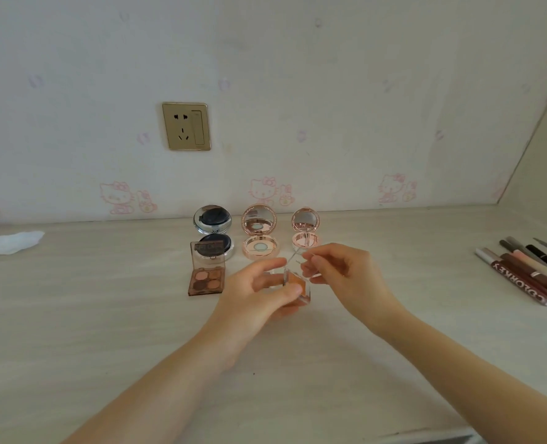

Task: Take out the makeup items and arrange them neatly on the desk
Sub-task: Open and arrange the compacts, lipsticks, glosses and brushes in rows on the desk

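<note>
My left hand (pixel 259 290) grips a small clear square compact (pixel 297 288) with an orange pan, held just above the desk (pixel 105 315). My right hand (pixel 342 270) pinches its clear lid, lifted open. Behind stand open compacts in a row: a silver and black cushion compact (pixel 212 232), a rose-gold round compact (pixel 259 233) and a smaller pink one (pixel 304 230). A brown eyeshadow palette (pixel 207 270) lies open to the left of my hands.
Several lip glosses and pens (pixel 522 267) lie in a row at the desk's right edge. A crumpled white tissue (pixel 9 241) lies at far left. A wall socket (pixel 186 126) sits on the wallpapered wall behind.
</note>
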The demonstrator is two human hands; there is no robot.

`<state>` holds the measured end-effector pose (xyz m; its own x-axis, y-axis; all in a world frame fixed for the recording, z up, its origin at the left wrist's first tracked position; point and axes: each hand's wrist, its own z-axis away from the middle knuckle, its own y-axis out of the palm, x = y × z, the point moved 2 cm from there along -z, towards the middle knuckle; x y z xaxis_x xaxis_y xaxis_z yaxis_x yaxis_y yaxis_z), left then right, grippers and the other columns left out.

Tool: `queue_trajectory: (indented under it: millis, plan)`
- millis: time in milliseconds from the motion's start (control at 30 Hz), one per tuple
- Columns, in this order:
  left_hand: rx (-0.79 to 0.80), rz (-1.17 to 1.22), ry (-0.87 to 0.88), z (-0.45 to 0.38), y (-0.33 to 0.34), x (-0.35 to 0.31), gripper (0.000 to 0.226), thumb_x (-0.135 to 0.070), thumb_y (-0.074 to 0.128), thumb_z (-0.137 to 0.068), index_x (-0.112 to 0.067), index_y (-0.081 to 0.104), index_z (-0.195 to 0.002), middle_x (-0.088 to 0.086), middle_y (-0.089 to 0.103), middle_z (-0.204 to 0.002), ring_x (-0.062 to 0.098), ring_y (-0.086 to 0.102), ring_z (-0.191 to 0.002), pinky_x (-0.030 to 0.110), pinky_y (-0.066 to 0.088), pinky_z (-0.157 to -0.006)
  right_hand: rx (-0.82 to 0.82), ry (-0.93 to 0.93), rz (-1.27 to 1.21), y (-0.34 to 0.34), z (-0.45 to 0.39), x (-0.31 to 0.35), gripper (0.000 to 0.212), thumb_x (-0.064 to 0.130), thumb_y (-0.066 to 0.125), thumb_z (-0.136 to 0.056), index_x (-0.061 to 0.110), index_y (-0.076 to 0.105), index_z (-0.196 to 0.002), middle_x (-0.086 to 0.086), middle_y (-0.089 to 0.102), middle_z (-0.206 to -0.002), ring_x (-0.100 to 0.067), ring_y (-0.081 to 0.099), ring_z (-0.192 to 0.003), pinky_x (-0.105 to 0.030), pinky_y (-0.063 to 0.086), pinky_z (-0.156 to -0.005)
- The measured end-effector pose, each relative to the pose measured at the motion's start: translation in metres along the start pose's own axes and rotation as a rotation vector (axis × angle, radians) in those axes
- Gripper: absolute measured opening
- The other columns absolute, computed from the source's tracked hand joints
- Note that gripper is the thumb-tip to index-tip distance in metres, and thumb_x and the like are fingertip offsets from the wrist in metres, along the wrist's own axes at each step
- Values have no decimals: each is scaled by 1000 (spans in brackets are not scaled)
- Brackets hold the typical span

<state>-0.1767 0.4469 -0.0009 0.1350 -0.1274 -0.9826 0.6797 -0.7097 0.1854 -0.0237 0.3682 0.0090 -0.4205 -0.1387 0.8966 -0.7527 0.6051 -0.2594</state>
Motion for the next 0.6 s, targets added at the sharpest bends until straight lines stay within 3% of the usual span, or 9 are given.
queue_trajectory:
  millis: [100, 233, 367, 467, 600]
  plan:
    - [-61, -329, 82, -9, 7, -1, 47, -14, 81, -74, -17, 62, -118, -3, 70, -100, 17, 73, -77, 35, 60, -77, 46, -6, 104, -11, -9, 2, 23, 7, 57, -92, 25, 71, -88, 4, 74, -76, -8, 71, -78, -26, 58, -77]
    - [-141, -842, 293, -23, 19, -4, 42, -44, 80, -70, -29, 66, -108, -18, 67, -89, -3, 63, -75, 12, 48, -69, 76, -4, 255, -31, -23, -4, 16, 11, 59, -92, 18, 74, -92, 4, 73, -74, -8, 70, -76, -33, 57, -83]
    - [-148, -1152, 400, -30, 32, 4, 42, -56, 69, -77, -32, 64, -111, -17, 65, -99, 4, 57, -96, 30, 49, -80, 132, -8, 380, -42, -28, -12, 16, 12, 59, -92, 20, 72, -88, 6, 73, -73, -1, 68, -72, -23, 55, -80]
    - [-128, -1334, 461, -33, 38, 12, 41, -56, 62, -82, -31, 61, -114, -14, 65, -107, 11, 53, -103, 30, 46, -78, 200, -17, 472, -42, -31, -19, 16, 13, 58, -92, 18, 72, -90, 7, 72, -75, 3, 65, -72, -13, 50, -76]
    - [-144, -1404, 492, -36, 38, 17, 37, -54, 59, -84, -30, 60, -113, -10, 66, -104, 13, 54, -103, 31, 42, -76, 231, -20, 478, -40, -37, -25, 16, 11, 58, -92, 14, 73, -93, 5, 73, -76, 5, 64, -72, -6, 45, -74]
